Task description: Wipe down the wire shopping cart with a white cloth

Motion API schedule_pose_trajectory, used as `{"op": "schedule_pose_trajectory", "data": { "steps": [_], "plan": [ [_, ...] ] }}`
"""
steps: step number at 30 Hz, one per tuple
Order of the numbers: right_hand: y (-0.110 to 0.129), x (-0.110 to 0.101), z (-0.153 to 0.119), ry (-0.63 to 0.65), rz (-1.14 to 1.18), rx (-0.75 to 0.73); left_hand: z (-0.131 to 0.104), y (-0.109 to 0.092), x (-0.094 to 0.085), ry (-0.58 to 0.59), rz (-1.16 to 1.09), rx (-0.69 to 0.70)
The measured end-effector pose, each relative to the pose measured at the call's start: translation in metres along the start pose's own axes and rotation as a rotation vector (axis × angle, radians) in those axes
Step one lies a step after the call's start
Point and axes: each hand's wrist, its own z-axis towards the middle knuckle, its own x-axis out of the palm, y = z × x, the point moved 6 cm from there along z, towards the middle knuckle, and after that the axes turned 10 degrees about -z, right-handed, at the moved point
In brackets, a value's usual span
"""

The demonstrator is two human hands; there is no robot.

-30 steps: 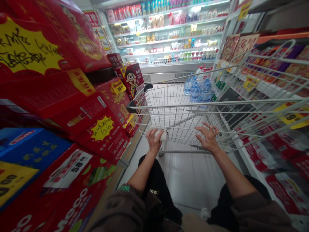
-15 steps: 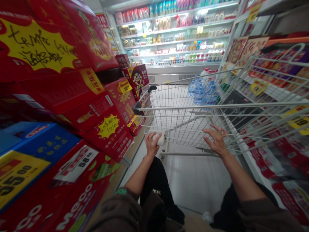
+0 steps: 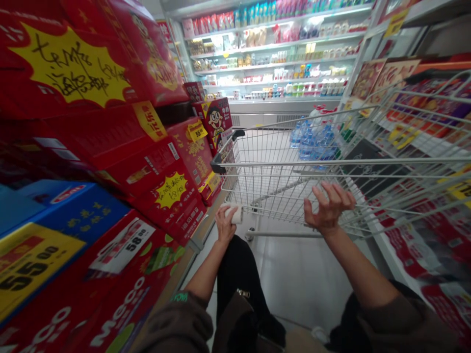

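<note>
My left hand (image 3: 225,221) is closed around a small white roll (image 3: 236,214), which looks like paper or tape. It is low down, between my left knee and the near left corner of the shopping cart. The wire shopping cart (image 3: 272,171) stands crosswise in front of me, its basket holding nothing that I can make out. Against the near side of the basket, my right hand (image 3: 328,208) is raised with its fingers spread and nothing in it. Whether it touches the wires I cannot tell.
Stacked red drink cartons (image 3: 165,196) line the left, with a blue box (image 3: 69,206) nearest me. Bottled water packs (image 3: 312,139) stand on the floor beyond the cart. Snack shelves (image 3: 423,113) run along the right, and a lit refrigerated case (image 3: 272,59) fills the back.
My right hand has lifted slightly, its fingers spreading wider. My left hand has shifted a little left with the white roll. The view has turned slightly left.
</note>
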Motion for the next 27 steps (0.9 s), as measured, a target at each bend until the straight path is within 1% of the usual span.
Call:
{"op": "schedule_pose_trajectory", "data": {
  "steps": [2,4,5,7,8,9,11,13,16,18,19,21,23,25,27],
  "plan": [
    [0.003,0.015,0.041,0.145,0.008,0.035,0.006,0.006,-0.008,-0.063,-0.029,-0.013],
    [0.008,0.031,0.072,0.283,0.053,0.021,0.024,0.013,-0.019,-0.180,-0.064,-0.061],
    [0.012,0.039,0.082,0.335,0.085,-0.001,0.036,0.018,-0.025,-0.250,-0.082,-0.094],
    [0.017,0.051,0.094,0.391,0.139,-0.009,0.059,0.029,-0.032,-0.370,-0.130,-0.152],
    [0.018,0.056,0.096,0.403,0.160,0.000,0.070,0.035,-0.033,-0.402,-0.180,-0.169],
    [0.018,0.059,0.097,0.405,0.176,0.014,0.079,0.039,-0.031,-0.409,-0.244,-0.175],
    [0.016,0.063,0.095,0.403,0.203,0.033,0.088,0.045,-0.024,-0.373,-0.373,-0.167],
    [0.014,0.066,0.094,0.397,0.225,0.035,0.085,0.044,-0.016,-0.331,-0.446,-0.148],
    [0.008,0.068,0.092,0.376,0.242,0.028,0.066,0.037,-0.012,-0.278,-0.474,-0.117],
    [0.006,0.069,0.091,0.358,0.249,0.019,0.058,0.034,-0.014,-0.268,-0.490,-0.110],
    [0.005,0.068,0.091,0.349,0.254,0.016,0.057,0.034,-0.018,-0.288,-0.492,-0.118],
    [0.002,0.067,0.090,0.339,0.263,0.015,0.062,0.036,-0.026,-0.354,-0.489,-0.141],
    [-0.002,0.064,0.090,0.334,0.275,0.020,0.071,0.036,-0.031,-0.386,-0.499,-0.137],
    [-0.008,0.063,0.090,0.329,0.287,0.024,0.076,0.030,-0.033,-0.377,-0.515,-0.102],
    [-0.015,0.062,0.089,0.324,0.289,0.023,0.074,0.020,-0.035,-0.371,-0.520,-0.067]
  ]
}}
